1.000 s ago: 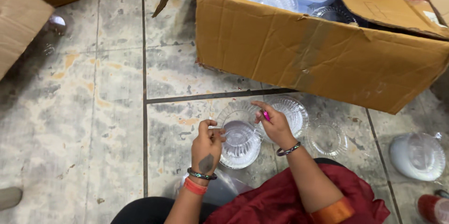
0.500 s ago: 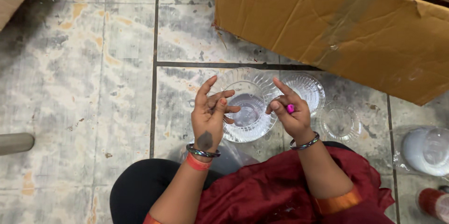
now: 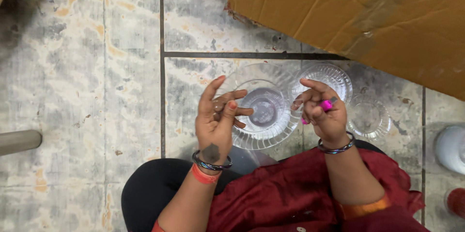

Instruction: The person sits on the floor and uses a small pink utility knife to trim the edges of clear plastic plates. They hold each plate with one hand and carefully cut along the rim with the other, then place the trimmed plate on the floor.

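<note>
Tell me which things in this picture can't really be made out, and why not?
- Cardboard box: head view, top cut off by the frame edge, so its contents are hidden.
- Small pink thing in the right hand: curled fingers cover most of it.
- Left hand: whether it pinches anything is too small to tell.
- White object and red object: cut off by the right edge.
- Grey bar: cut off by the left edge.

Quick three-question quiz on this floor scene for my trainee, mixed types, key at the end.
1. True or false: the left hand grips a red cup.
2. What lies under both hands? A) clear ribbed bowl B) metal pot C) book
3. What big thing stands behind the bowls?

Key: 1 false, its fingers are raised with no cup; the right hand shows pink nails. 2 A. 3 a cardboard box.
</note>
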